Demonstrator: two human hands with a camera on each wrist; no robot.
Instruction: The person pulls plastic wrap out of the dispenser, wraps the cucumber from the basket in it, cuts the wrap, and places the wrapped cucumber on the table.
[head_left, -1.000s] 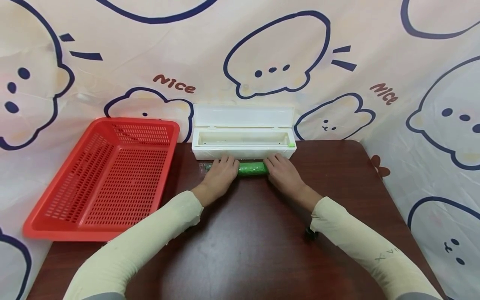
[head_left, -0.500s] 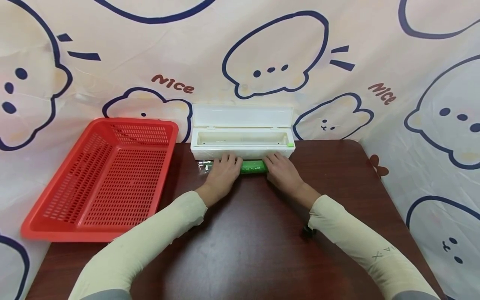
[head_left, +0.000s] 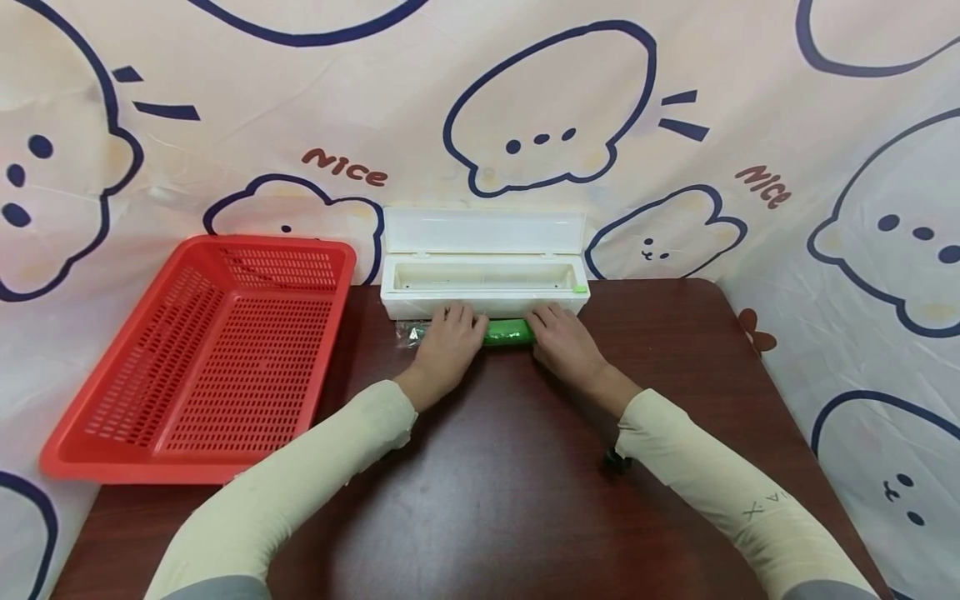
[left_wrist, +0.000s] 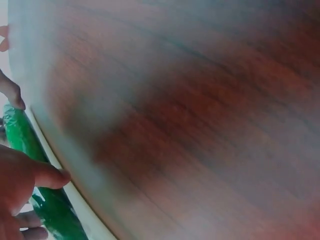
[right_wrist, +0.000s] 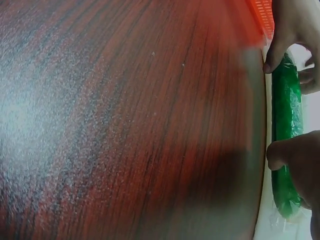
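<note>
A long green cucumber (head_left: 507,333), wrapped in clear plastic film, lies crosswise on the table against the front of a white lidded film dispenser box (head_left: 486,302). My left hand (head_left: 452,337) grips its left part from above; loose film (head_left: 410,333) sticks out past that end. Toward the other end, my right hand (head_left: 564,342) holds it too, fingers over the top. In the right wrist view the cucumber (right_wrist: 287,112) shows a rounded end below the right thumb. The left wrist view shows the left thumb lying across the cucumber (left_wrist: 55,212).
The dispenser's lid (head_left: 483,232) stands raised against the patterned wall cloth (head_left: 555,108). On the left of the dark brown table (head_left: 480,492) sits a red perforated basket (head_left: 255,367). A small green slider (head_left: 581,289) sits at the box's right edge.
The cucumber and both hands have shifted slightly away from me, closer to the box. My left hand has slid a little to the right. Nothing was let go.
</note>
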